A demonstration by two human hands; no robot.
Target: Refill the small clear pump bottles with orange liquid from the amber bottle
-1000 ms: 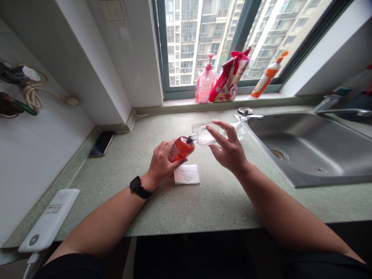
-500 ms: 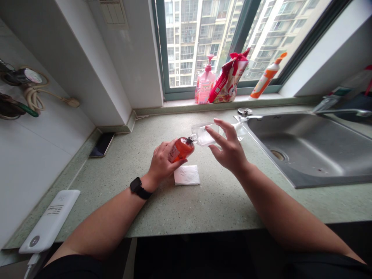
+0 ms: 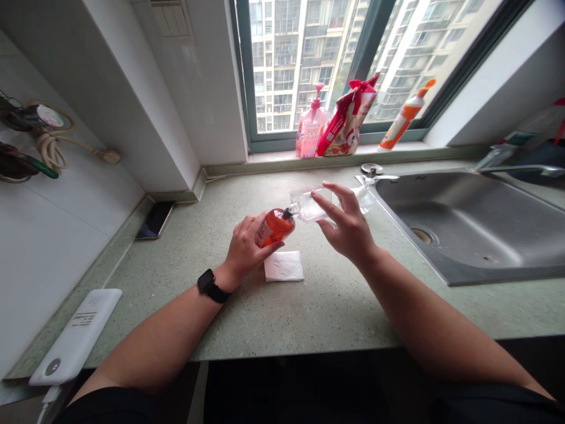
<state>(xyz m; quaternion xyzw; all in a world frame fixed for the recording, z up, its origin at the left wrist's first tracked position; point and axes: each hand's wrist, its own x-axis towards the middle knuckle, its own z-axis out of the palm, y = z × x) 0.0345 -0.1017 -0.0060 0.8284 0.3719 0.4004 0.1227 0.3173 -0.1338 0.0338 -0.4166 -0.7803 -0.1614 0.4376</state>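
Over green counter [image 3: 309, 321], mid-frame, red bottle [image 3: 279, 227] was gripped by left hand [image 3: 247, 244], clear bottle [image 3: 309, 207] pinched by right hand [image 3: 351, 229]; meeting necks [image 3: 291, 210] seemed best kept aligned, tilt steady.

Orange-red bottle [image 3: 281, 227], colourless bottle [image 3: 306, 206], speckled pale-green countertop [image 3: 344, 312], white tissue [image 3: 283, 267]

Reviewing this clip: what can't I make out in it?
All in the head view:
- Orange bottle's left side: covered by the left hand.
- Clear bottle's right end: behind the right hand.
- Label on the orange bottle: print too small.
- White cable's far end: cut off by the bottom edge.
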